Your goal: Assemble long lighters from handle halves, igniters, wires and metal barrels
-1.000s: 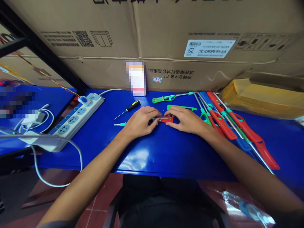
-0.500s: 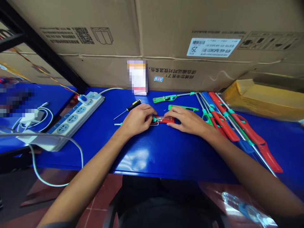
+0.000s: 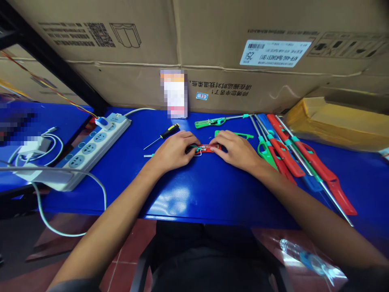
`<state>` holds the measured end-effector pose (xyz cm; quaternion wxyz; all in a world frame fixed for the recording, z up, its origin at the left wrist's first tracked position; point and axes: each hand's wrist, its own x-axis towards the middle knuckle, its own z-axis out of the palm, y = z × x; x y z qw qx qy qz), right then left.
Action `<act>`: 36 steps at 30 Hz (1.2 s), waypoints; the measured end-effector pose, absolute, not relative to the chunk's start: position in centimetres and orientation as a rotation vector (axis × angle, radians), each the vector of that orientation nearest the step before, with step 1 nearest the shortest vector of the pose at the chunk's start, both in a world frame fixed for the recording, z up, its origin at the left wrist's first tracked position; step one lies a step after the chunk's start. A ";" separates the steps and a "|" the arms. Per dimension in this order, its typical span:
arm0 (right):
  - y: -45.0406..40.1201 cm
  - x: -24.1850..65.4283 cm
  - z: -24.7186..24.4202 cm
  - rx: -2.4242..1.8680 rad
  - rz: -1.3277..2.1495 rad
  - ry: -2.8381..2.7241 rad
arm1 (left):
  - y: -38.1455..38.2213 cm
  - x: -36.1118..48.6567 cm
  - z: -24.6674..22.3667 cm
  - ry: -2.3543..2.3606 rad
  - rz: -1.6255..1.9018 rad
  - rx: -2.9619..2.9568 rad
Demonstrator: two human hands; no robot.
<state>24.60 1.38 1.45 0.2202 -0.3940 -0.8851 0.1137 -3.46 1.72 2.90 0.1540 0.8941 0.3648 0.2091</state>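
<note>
Blue tabletop [image 3: 182, 202], with a red casing [image 3: 209, 148] between two hands

Printed cardboard [image 3: 212, 48] stands behind the tabletop, its lettering upside down to my view. Working from afar, I take it left to right. At the far left I see a white charger [image 3: 38, 148]; next comes a power strip [image 3: 94, 144], lying at a slant with a plug [image 3: 103, 122] in its far end. A black-and-yellow screwdriver [image 3: 169, 130] lies beyond my left forearm, its shaft pointing left and toward me. Just nearer, a short metal end [image 3: 148, 155] sticks out past the left hand [image 3: 176, 150]. Against the cardboard leans an upright panel (pixelated, so I cannot read it).

I have the left fingers and thumb bent around the casing's left end; exactly what the tips press on, I cannot tell. The casing lies open in front of me, a white wire [image 3: 199, 153] looping out on its near side. Beyond it rests an opened green lighter [image 3: 200, 124]. At the casing's right end, the right hand [image 3: 237, 150] grips with thumb and fingertips. A green shell [image 3: 244, 134] lies just behind that hand, partly covered. Farther right, red, green and blue lighters [image 3: 319, 164] overlap slantwise, and a cardboard box [image 3: 331, 127] sits beyond them.
</note>
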 end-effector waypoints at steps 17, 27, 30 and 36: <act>2.1 24.8 1.0 -0.999 0.409 -2.347 | 1.9 -4.4 2.8 0.981 0.593 2.537; 2.2 24.9 0.6 -0.916 0.347 -2.367 | 1.9 -4.2 3.0 1.008 0.557 2.527; 2.2 25.0 0.6 -0.916 0.331 -2.395 | 1.7 -3.8 2.9 1.030 0.579 2.516; 2.0 24.8 1.1 -0.896 0.255 -2.440 | 1.5 -2.5 2.5 1.110 0.637 2.500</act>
